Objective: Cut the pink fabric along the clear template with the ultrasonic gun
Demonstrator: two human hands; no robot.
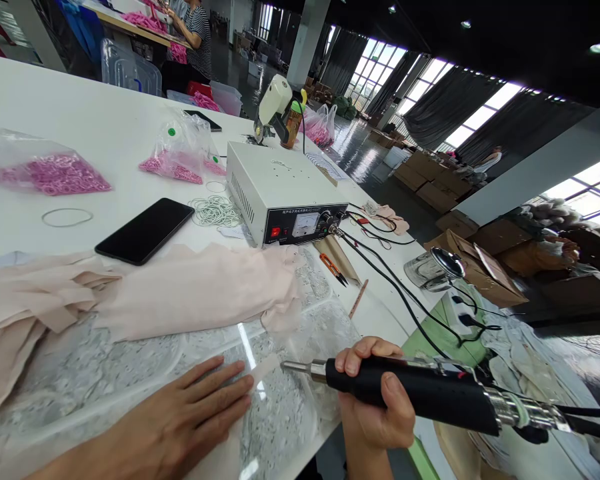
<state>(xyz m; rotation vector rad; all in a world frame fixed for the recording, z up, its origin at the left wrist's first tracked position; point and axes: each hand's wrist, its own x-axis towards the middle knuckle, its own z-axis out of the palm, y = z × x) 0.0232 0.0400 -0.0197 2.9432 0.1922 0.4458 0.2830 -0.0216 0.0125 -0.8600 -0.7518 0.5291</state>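
My left hand (180, 417) lies flat with fingers stretched out, pressing a pale pink fabric strip (266, 368) onto the clear-covered, marble-patterned work surface (285, 420). In my right hand (375, 400) is a handheld ultrasonic welder (405, 390) with a black grip, fingers wrapped round it. Its metal tip points left, close to the strip's end; whether it touches the fabric I cannot tell. Beyond my left hand a flat stack of pale pink fabric pieces (195, 287) is spread out. More fabric strips (35, 307) are bunched at the left.
A control box (300, 183) with a meter stands behind, cables (395, 287) running to the welder. Around it are a black phone (145, 230), orange thread snips (333, 268), pale elastic bands (215, 212), bags of pink rings (55, 170) and a lidded jar (433, 270). A person (197, 33) sits far back.
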